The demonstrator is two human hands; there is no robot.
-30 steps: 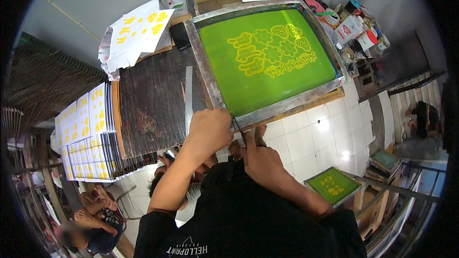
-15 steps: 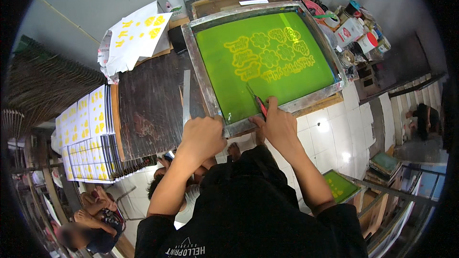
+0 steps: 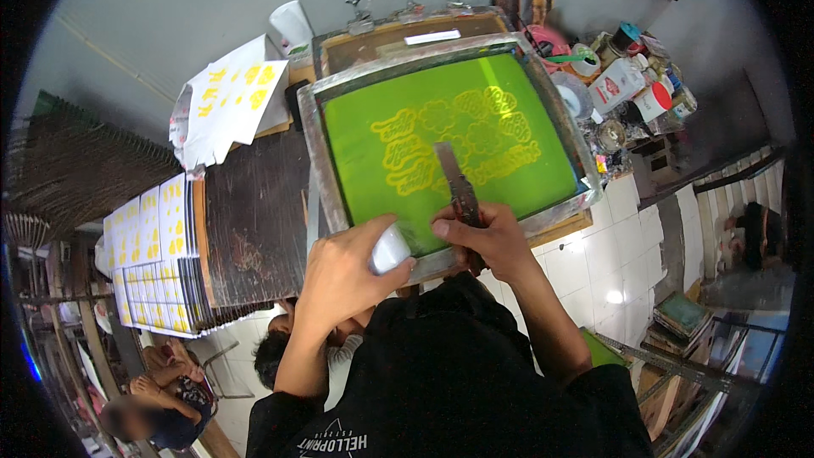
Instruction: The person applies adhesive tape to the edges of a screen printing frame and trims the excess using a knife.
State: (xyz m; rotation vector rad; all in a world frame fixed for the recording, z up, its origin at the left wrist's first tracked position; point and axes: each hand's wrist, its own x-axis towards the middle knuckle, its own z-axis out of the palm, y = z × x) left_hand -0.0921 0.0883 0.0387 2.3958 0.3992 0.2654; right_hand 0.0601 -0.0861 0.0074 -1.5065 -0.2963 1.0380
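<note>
- Half a second earlier the left hand [image 3: 346, 276] was a fist at the near-left corner of the screen frame [image 3: 323, 153]; it had since opened into a curve around a white rounded object [image 3: 391, 251].
- That object sat between its thumb and fingers, on the side facing the right hand [image 3: 500, 242].
- Closed around the handle, the right hand gripped a bladed tool [image 3: 463, 195], thumb laid across it.
- From that fist the tool ran away from the person, its flat grey blade over the green screen [image 3: 360, 174] and its dark, stained handle partly covered by the fingers; whether the blade touched the screen could not be told.
- Both hands were at the near edge of the frame, well apart from each other.
- Just beyond the blade spread yellow outlined designs [image 3: 394, 125].
- Farther out, to the left, stretched a dark tabletop [image 3: 254, 220], then stacked printed sheets [image 3: 157, 250].
- At the far right crowded bottles and tubs [image 3: 617, 85].
</note>
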